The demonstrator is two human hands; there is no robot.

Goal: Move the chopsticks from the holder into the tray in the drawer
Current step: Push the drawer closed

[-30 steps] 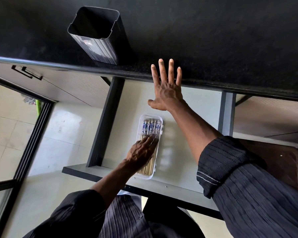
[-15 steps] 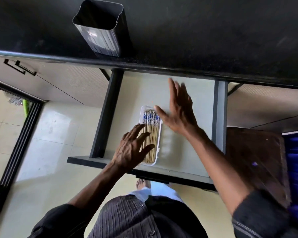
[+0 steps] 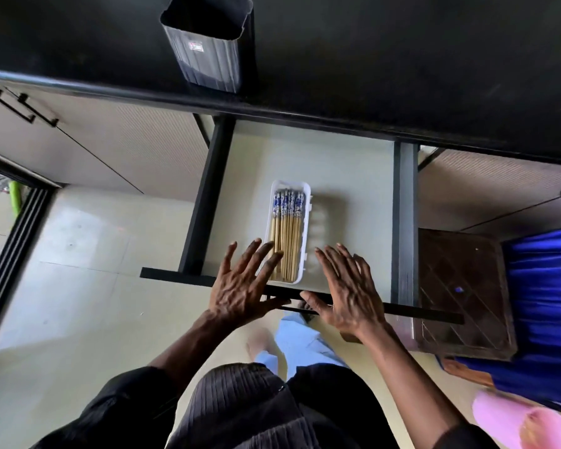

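Several bamboo chopsticks with blue-and-white tops lie side by side in a white tray inside the pulled-out drawer. The dark square holder stands on the black countertop above, and its inside looks dark with nothing sticking out. My left hand hovers at the drawer's front edge with fingers spread, its fingertips over the tray's near left corner. My right hand is spread flat just right of the tray, over the drawer's front panel. Neither hand holds anything.
The black countertop overhangs the drawer's back. A cabinet door with a black handle is at the left. A dark wooden stool and blue cloth stand at the right. Pale floor tiles lie below.
My right hand came off the countertop edge and dropped to the drawer's front. My left hand lifted off the chopsticks and drew back to the front edge.
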